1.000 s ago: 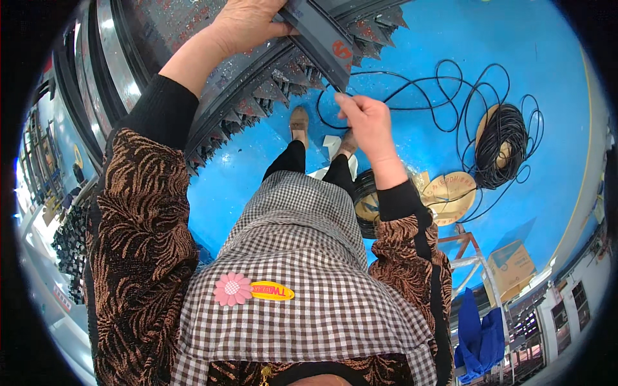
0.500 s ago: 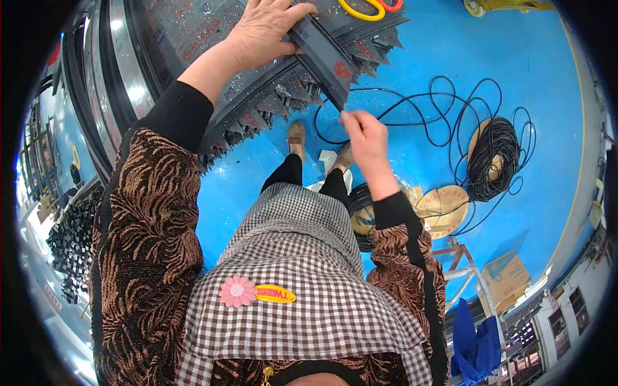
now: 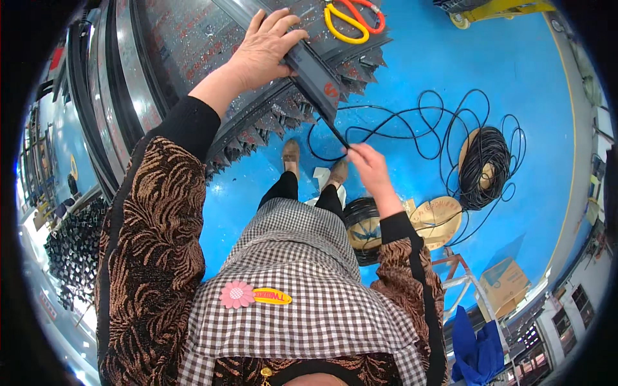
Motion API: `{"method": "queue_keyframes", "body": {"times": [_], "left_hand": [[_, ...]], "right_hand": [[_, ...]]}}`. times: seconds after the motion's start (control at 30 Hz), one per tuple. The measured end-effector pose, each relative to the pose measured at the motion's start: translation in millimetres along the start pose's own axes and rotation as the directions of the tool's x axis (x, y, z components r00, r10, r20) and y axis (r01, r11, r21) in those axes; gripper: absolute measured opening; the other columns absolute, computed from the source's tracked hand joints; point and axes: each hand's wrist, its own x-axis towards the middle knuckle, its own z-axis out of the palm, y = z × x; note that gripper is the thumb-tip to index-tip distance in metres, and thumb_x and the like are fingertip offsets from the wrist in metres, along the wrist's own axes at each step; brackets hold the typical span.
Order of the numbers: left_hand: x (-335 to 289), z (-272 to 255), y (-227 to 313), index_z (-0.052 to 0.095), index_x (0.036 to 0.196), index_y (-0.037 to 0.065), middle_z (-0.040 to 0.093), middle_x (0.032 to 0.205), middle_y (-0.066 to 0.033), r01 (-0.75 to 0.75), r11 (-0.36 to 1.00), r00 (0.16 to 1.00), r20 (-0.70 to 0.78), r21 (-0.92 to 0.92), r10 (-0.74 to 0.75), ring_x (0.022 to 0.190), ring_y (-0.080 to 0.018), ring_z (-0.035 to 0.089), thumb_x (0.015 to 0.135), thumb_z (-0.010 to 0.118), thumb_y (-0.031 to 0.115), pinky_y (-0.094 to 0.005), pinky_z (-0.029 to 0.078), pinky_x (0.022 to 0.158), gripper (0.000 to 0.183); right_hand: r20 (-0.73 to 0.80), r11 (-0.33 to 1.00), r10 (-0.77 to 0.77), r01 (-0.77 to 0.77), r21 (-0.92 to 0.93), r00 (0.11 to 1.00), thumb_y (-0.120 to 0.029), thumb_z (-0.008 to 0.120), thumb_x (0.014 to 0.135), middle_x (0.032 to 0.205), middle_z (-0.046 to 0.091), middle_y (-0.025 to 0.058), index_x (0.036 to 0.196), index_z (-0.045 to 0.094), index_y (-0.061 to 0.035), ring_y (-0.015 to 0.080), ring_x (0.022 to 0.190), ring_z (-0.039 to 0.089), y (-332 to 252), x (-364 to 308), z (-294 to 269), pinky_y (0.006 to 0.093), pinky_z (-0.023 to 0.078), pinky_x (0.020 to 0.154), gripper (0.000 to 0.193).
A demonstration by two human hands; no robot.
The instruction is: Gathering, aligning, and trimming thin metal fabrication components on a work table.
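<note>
The left hand (image 3: 267,48) pressed flat on a grey profile strip (image 3: 315,74) lying on the surface (image 3: 174,58), fingers spread. The right hand (image 3: 370,164) pinched the black cord (image 3: 339,136) at the strip's near end. Scissors (image 3: 353,16) lay beyond the left hand.

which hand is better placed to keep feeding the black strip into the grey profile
Probably the right hand: its fingers already pinch the black strip right at the end of the grey profile. The left hand lies flat on the profile, steadying it.
</note>
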Motion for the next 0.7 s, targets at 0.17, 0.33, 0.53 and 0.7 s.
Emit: {"method": "queue_keyframes", "body": {"times": [0.17,0.33,0.53,0.7], "left_hand": [[0.2,2.1,1.7,0.052,0.117,0.023,0.044,0.130,-0.0006,0.009,1.000,1.000,0.003,0.019,-0.009,0.133,-0.0229,0.028,0.058,0.080,0.026,-0.0472,0.010,0.114,0.066],[3.8,-0.4,3.7,0.052,0.116,0.023,0.044,0.129,-0.0008,0.014,1.000,1.000,0.005,0.020,-0.014,0.132,-0.0229,0.028,0.057,0.080,0.027,-0.0470,0.010,0.114,0.065],[1.3,-0.1,2.7,0.049,0.117,0.022,0.041,0.132,0.0001,0.038,0.999,0.999,0.026,-0.025,-0.037,0.133,-0.0226,0.028,0.054,0.077,0.016,-0.0466,0.011,0.115,0.069],[0.8,-4.2,5.1,0.053,0.116,0.022,0.044,0.129,-0.0008,0.040,0.998,0.999,0.021,0.056,-0.042,0.132,-0.0227,0.028,0.057,0.081,0.028,-0.0470,0.010,0.114,0.065]], "right_hand": [[-0.001,0.997,-0.071,0.071,0.011,0.997,-0.011,0.061,0.080,0.074,0.059,0.0060,0.086,0.065,0.0006,0.0184,0.063,0.051,-18.6,11.5,-1.5,0.0275,0.041,0.058,0.014],[-0.008,1.000,0.016,-0.016,0.015,1.000,-0.011,0.062,0.079,0.072,0.059,0.0057,0.083,0.065,0.0001,0.0186,0.062,0.050,-28.3,24.3,10.2,0.0282,0.040,0.057,0.013],[-0.029,0.982,-0.068,0.062,-0.178,0.997,-0.012,0.064,0.077,0.067,0.057,0.0050,0.079,0.066,-0.0005,0.0191,0.060,0.049,-31.4,-1.0,-18.1,0.0284,0.039,0.057,0.011],[-0.097,0.973,-0.036,0.013,-0.229,0.995,-0.010,0.065,0.076,0.067,0.057,0.0049,0.079,0.065,-0.0005,0.0188,0.060,0.049,-13.6,-24.2,-29.5,0.0280,0.040,0.057,0.010]]}}
